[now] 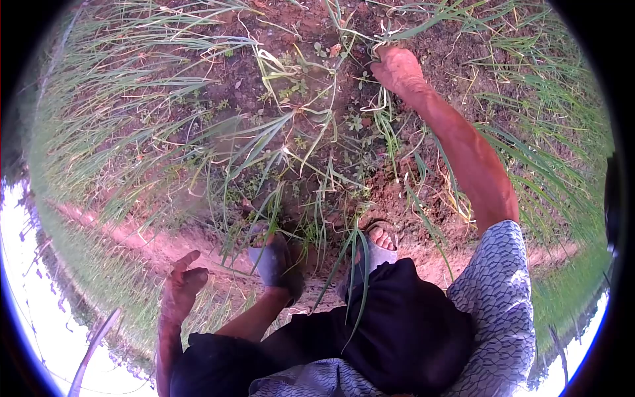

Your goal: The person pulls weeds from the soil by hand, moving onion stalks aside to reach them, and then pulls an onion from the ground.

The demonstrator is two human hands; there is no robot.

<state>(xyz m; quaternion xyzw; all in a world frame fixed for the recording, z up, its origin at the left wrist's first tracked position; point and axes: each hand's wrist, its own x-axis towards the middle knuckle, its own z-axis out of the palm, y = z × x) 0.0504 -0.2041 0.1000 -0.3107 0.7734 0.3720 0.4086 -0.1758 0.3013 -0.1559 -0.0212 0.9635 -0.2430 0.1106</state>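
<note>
My right hand reaches far forward to the soil among onion-like plants with long narrow green leaves. Its fingers are curled down and closed; what they hold, if anything, is hidden beneath the hand. Pale, bent leaves lie just below that hand, and small broad-leaved weeds grow close by. My left hand hangs above the ground by my left knee, its thumb and index finger apart and nothing visible in it.
My sandalled feet stand on a strip of bare reddish soil at the bed's near edge. Dense rows of green leaves lean in from the left, with more leaves on the right. Some long leaves cross in front of my legs.
</note>
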